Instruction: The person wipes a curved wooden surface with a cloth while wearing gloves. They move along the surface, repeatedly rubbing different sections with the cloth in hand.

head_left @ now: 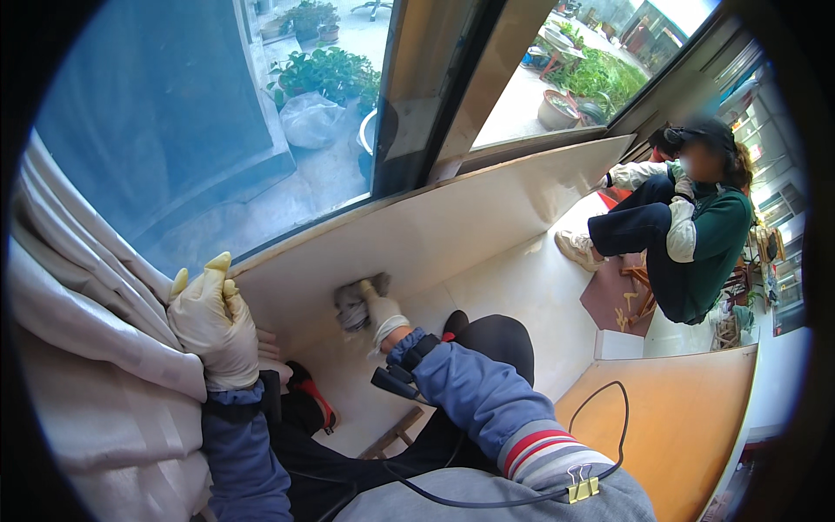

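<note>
My right hand, in a pale glove, presses a crumpled grey cloth against the white panel below the window. The cloth sits low on the panel, close to the tiled floor. My left hand, gloved as well, is at the left end of the panel, beside the pale curtain. Its fingers are bent and point up towards the panel's top edge. Whether they grip the curtain or the edge cannot be made out.
Sliding window glass rises above the panel. On the right another person sits low, wearing pale sleeve covers. An orange-brown wooden surface stands at my right. Part of a wooden stool shows beneath me, and a black cable crosses my lap.
</note>
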`<state>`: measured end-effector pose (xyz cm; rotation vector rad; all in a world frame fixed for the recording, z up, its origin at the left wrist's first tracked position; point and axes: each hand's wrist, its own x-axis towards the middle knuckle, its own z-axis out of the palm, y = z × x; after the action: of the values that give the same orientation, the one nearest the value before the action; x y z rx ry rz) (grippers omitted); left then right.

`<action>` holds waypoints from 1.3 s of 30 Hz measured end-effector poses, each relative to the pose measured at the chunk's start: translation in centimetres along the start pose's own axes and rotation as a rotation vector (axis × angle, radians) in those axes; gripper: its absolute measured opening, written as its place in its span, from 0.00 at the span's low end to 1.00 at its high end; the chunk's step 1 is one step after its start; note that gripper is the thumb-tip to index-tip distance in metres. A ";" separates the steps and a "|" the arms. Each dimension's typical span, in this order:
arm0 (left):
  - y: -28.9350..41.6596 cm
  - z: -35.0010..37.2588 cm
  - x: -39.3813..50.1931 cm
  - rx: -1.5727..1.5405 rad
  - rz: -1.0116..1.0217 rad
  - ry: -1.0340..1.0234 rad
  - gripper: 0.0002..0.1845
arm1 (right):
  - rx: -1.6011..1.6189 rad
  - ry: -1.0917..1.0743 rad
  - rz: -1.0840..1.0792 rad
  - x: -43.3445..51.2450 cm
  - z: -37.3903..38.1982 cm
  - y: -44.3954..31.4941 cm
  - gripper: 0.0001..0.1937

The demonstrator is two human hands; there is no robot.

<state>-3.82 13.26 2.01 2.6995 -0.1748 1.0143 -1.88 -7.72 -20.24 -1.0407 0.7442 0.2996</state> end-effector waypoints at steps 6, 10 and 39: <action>0.1 0.0 -0.1 -0.035 -0.025 -0.007 0.17 | 0.195 -0.443 0.325 -1.2 1.9 1.9 0.17; -0.1 0.1 -0.1 -0.020 0.051 0.042 0.16 | 0.259 -0.347 0.264 -2.7 1.2 -1.3 0.18; -0.1 0.1 -0.3 -0.049 0.032 0.022 0.16 | -1.079 -0.105 -1.662 -9.0 1.1 -14.1 0.30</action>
<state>-3.94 13.33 1.75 2.6488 -0.2365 1.0353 -0.04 -12.69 -4.32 -2.2574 -0.6509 -0.7870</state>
